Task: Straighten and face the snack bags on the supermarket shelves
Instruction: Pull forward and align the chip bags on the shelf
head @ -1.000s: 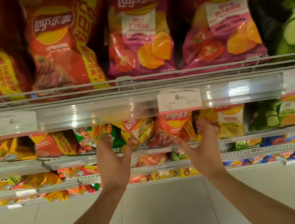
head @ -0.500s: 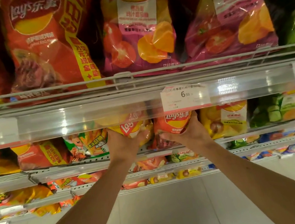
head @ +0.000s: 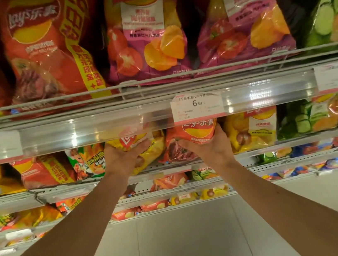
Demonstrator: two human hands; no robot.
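Note:
On the second shelf, just under a clear price rail, my left hand grips a yellow Lay's bag that leans to the left. My right hand grips an orange-red Lay's bag beside it, thumb on its left side, fingers round the right edge. Both bags sit with their tops hidden behind the rail. Another yellow bag stands to the right, and a green-and-orange snack bag to the left.
The upper shelf holds large Lay's bags: orange-red, two magenta tomato ones, and green cucumber. A price tag hangs on the rail. Lower shelves carry several smaller bags. Pale floor lies below.
Both hands rose from the shelf edge and closed round the yellow and orange-red bags. The view moved closer and tilted upward.

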